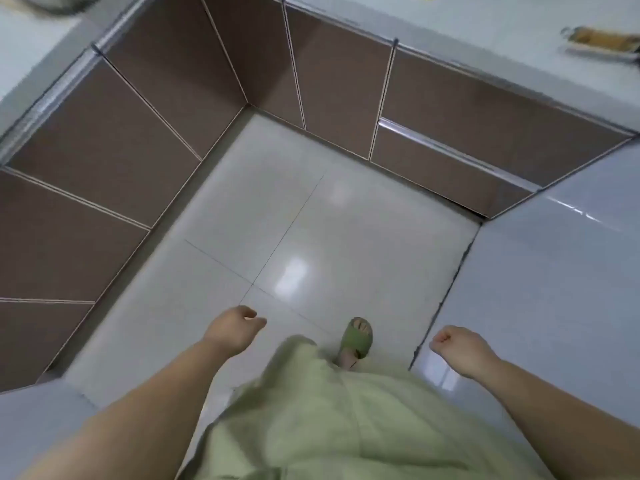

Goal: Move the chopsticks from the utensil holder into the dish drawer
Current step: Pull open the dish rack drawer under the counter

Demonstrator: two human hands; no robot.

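Observation:
I look down at the kitchen floor. My left hand (235,327) hangs over the white tiles with its fingers curled inward and nothing in it. My right hand (457,344) is a loose fist near the white wall on the right, also holding nothing. A metal rack with wooden sticks that may be chopsticks (601,43) lies blurred on the counter at the top right. Brown cabinet fronts with two stacked drawers (485,147) run below that counter, and both drawers are closed. No utensil holder is clearly visible.
Brown cabinets (104,161) line the left side and the back under a pale countertop (485,26). A glossy white wall (554,271) stands on the right. White floor tiles (294,237) lie between. My foot in a green slipper (356,337) steps forward.

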